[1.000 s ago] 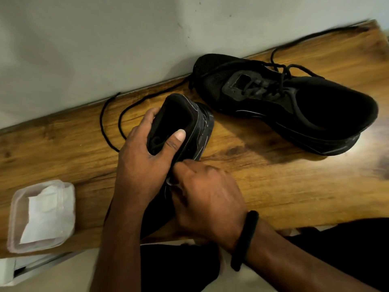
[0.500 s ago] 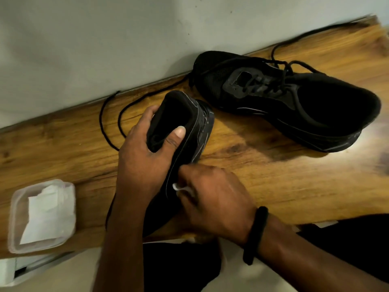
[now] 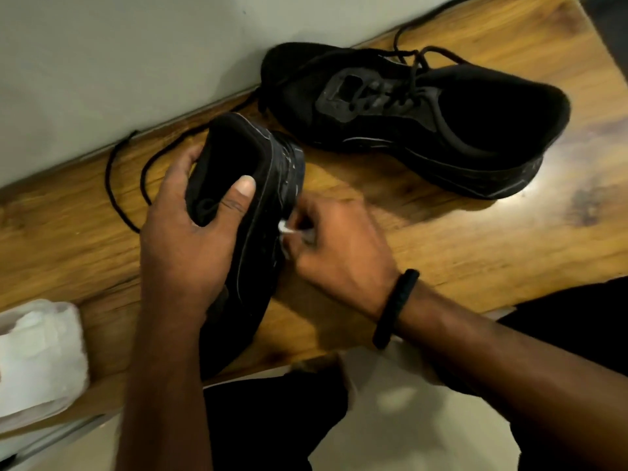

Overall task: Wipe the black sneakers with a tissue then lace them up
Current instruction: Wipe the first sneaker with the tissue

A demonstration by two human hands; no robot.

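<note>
This is looking like a plain room in a home. A wood-grain tabletop (image 3: pixel 441 239) is sitting flush against a bare pale wall (image 3: pixel 119 62), with pale floor (image 3: pixel 390 433) showing below.

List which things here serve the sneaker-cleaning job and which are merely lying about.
In the job: left hand gripping the held sneaker; right hand pinching the tissue against its side; second sneaker; loose lace.
Lying about: tissue tub, far left; black wristband, worn.
</note>
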